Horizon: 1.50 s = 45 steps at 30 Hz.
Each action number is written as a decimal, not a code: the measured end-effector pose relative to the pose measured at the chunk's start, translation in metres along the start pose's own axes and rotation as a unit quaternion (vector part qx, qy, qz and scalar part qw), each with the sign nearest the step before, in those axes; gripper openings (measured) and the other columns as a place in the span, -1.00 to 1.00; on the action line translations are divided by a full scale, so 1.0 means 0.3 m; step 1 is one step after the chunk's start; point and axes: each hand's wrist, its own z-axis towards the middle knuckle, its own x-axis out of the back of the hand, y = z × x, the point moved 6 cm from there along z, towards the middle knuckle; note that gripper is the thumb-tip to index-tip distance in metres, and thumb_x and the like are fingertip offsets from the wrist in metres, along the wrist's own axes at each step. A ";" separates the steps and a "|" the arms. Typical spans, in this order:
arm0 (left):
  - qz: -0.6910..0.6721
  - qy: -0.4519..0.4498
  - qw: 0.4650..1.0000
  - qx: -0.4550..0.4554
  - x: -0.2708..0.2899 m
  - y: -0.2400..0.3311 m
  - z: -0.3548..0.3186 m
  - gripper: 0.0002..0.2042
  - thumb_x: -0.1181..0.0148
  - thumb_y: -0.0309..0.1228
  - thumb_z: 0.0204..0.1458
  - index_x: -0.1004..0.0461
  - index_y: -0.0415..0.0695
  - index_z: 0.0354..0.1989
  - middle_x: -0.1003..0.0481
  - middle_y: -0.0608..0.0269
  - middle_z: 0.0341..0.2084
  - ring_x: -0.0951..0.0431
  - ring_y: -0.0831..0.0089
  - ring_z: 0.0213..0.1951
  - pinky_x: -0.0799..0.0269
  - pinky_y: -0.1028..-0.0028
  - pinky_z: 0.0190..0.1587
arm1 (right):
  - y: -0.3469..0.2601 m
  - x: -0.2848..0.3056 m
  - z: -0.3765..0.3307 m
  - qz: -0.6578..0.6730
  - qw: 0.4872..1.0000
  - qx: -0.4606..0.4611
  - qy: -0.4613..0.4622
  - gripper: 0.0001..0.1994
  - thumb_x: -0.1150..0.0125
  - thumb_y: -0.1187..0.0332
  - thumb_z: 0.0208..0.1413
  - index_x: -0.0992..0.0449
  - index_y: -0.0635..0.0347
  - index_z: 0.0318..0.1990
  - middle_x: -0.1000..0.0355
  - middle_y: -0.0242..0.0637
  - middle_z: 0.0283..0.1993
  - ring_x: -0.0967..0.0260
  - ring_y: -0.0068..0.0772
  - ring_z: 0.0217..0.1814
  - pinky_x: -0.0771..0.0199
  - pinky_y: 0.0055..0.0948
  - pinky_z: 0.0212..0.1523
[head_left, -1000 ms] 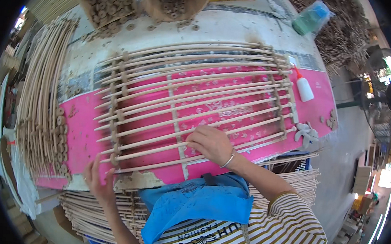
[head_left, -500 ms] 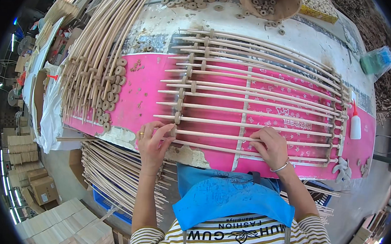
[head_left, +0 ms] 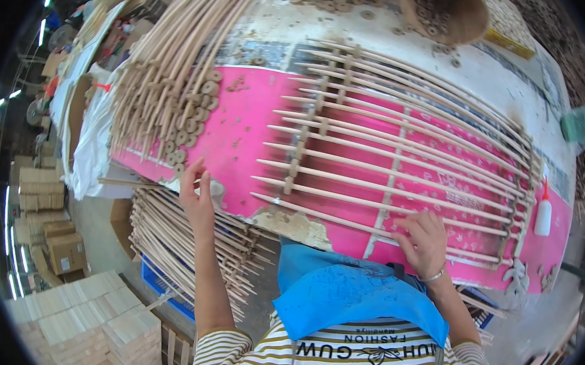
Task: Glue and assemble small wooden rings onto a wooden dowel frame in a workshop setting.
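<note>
Next to a pile of small wooden rings [head_left: 182, 137], my left hand [head_left: 196, 195] is open, thumb and forefinger apart and nothing between them. My right hand [head_left: 425, 240] is over the nearest thin wooden rod [head_left: 331, 215], loosely bent with a gap between thumb and fingers; the thumb tip is at the rod. Several such pointed rods lie side by side across the pink sheet [head_left: 246, 121]. Rings sit on most of them near the left ends, forming uneven rows. The nearest rod's left end has no ring on it. More rings line the right ends.
Bundled rods with rings [head_left: 167, 82] lie at the left. A brown tub of rings [head_left: 446, 17] stands at the back. A white glue bottle with a red tip [head_left: 543, 215] is at the right. More rods [head_left: 193, 243] lie over a blue crate [head_left: 153, 285] below the table edge.
My left hand has come away from the ring end of the rods and moved left toward the loose rings. My right hand's pinch has loosened. The view has shifted and tilted.
</note>
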 end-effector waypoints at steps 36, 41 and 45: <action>-0.385 -0.231 0.841 0.300 -0.187 0.118 -0.225 -0.69 -0.31 -0.28 0.32 -0.59 -0.21 0.11 -0.59 0.40 -0.22 -0.52 0.68 -0.24 -0.37 0.64 -0.27 | -0.050 -0.042 0.025 0.134 0.991 -0.026 0.001 -0.85 -0.43 0.54 0.04 -0.61 0.26 -0.22 -0.52 -0.18 -0.25 -0.55 -0.11 -0.21 -0.54 -0.24 -0.24; -0.367 -0.217 0.850 0.309 -0.187 0.158 -0.275 -0.66 -0.36 -0.27 0.28 -0.60 -0.24 0.10 -0.59 0.39 -0.21 -0.53 0.69 -0.27 -0.24 0.67 -0.41 | -0.045 -0.038 0.005 0.135 0.990 -0.033 0.005 -0.85 -0.44 0.52 0.05 -0.61 0.25 -0.22 -0.52 -0.19 -0.25 -0.54 -0.11 -0.21 -0.53 -0.24 -0.25; -0.354 -0.221 0.854 0.310 -0.210 0.165 -0.302 -0.65 -0.38 -0.27 0.27 -0.60 -0.25 0.10 -0.60 0.38 -0.21 -0.53 0.69 -0.28 -0.22 0.67 -0.43 | -0.031 -0.024 -0.013 0.092 0.995 -0.046 -0.006 -0.87 -0.44 0.46 0.08 -0.63 0.22 -0.24 -0.51 -0.18 -0.27 -0.55 -0.12 -0.22 -0.54 -0.22 -0.26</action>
